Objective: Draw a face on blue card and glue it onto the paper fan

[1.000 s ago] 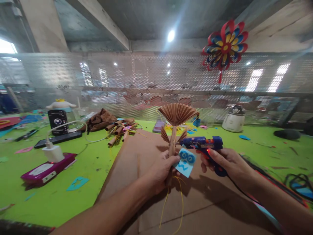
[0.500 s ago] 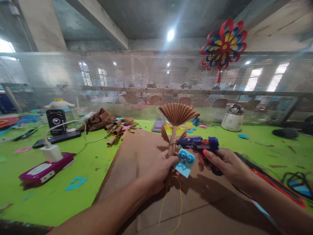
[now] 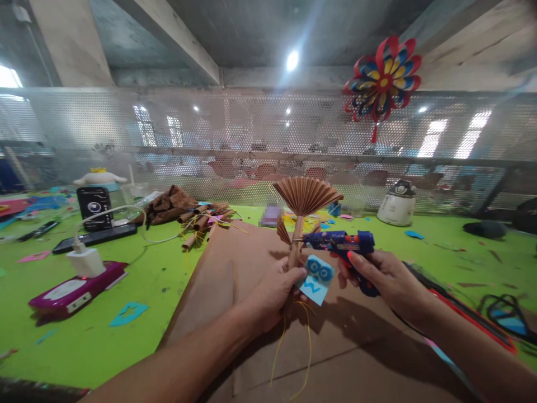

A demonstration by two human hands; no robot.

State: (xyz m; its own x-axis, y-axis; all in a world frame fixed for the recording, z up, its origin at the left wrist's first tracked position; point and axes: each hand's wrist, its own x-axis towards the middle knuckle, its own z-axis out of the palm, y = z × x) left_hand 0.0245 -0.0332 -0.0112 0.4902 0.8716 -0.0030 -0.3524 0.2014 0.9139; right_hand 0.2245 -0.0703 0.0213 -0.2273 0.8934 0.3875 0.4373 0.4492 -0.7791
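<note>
My left hand is closed round the lower part of a brown paper tube, holding it upright. A pleated brown paper fan tops the tube, and smaller pleated pieces stick out at its sides. Beside my left thumb is a light blue paper piece with a face drawn on it. Yellow strings dangle below. In my right hand is a blue glue gun, gripped by its handle. Its nozzle points left, at the tube just under the fan; whether it touches I cannot tell.
Brown cardboard lies under my hands on the green table. To the left are a purple power strip with a white charger and a phone. Paper rolls lie behind; a white bottle stands back right.
The glue gun's nozzle has shifted slightly upward along the tube. My left hand keeps its hold on the tube, almost unmoved.
</note>
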